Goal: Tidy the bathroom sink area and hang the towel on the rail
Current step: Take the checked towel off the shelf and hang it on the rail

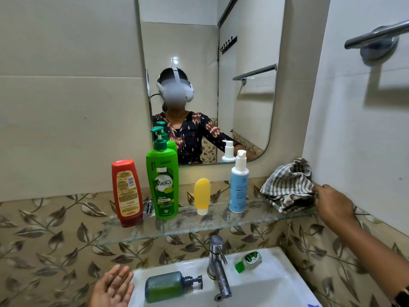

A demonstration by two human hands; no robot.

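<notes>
A grey-and-white striped towel (pixel 287 185) lies crumpled at the right end of the glass shelf (pixel 188 227). My right hand (pixel 332 202) pinches its right edge. My left hand (pixel 115 286) hovers open, palm up, by the sink's left rim. The metal towel rail (pixel 376 35) is bare, high on the right wall. On the white sink (pixel 276 284) a green soap dispenser (pixel 168 286) lies on its side left of the tap (pixel 218 267), and a small green-capped bottle (pixel 249 261) lies to the right.
On the shelf stand a red bottle (pixel 127 192), a green shampoo pump bottle (pixel 162 180), a yellow tube (pixel 201 196) and a blue-white pump bottle (pixel 239 185). A mirror (pixel 210 74) hangs above. Leaf-patterned tiles line the wall.
</notes>
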